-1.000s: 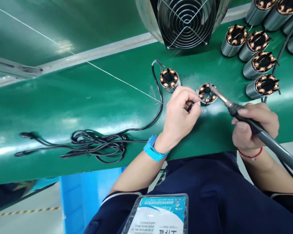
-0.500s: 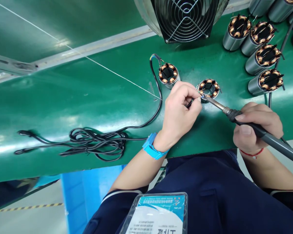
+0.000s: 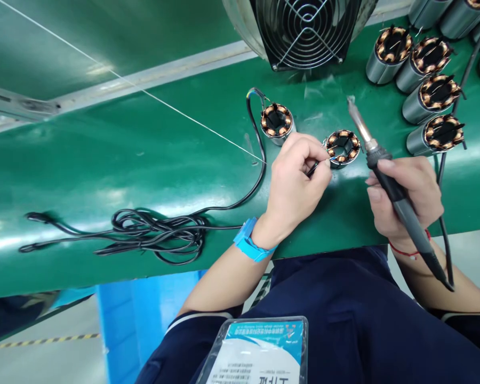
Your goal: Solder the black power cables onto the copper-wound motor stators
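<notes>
My left hand is closed in a pinch on the end of a black cable, whose thin blue-tipped wire reaches over the near rim of a motor stator with copper windings. My right hand grips a soldering iron by its dark handle. The iron's tip points up and away from me, in the air beyond the stator and apart from it. Just left of that stator stands a second stator, with a cable's coloured wires at its rim.
Coiled black cable lies on the green bench at left. A fan with a wire guard stands at the back. Several stators fill the right rear. A thin pale strand runs from upper left toward my left hand.
My right hand has lifted the soldering iron's tip off the wire at the stator and swung it up and away toward the fan. My left hand has stayed in place.
</notes>
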Demonstrator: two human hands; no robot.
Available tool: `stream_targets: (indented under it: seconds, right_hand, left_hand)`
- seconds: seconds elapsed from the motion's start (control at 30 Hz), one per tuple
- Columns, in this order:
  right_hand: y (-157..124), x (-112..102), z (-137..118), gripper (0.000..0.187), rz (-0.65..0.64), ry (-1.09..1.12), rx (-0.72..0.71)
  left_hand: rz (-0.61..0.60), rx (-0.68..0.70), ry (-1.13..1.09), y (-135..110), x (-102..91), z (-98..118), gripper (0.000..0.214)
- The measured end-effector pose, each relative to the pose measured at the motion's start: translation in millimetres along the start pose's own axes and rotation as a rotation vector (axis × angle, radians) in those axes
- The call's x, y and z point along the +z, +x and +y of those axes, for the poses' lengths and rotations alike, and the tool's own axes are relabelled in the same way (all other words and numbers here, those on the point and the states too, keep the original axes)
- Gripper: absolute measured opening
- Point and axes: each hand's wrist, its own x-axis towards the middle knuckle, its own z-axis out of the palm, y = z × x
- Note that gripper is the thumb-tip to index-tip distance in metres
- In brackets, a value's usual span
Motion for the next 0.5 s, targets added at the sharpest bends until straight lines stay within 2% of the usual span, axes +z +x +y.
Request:
stream_targets:
  seconds: [0.13, 0.37, 0.5]
  right_hand:
    - [-5, 6, 1, 0.052, -0.067, 0.061, 0.089]
    - [5, 5, -5, 0.049, -0.239, -0.022, 0.163]
    - [8, 4, -6, 0.047, -0.247, -0.002, 0.146]
  left_hand:
    - [-0.001, 0.000, -0.001, 0, -0.4, 1, 0.019]
    - [-0.009, -0.012, 0.036, 0, -0.8, 1, 0.018]
    - [-0.010, -0.005, 0.020, 0, 0.2, 0, 0.018]
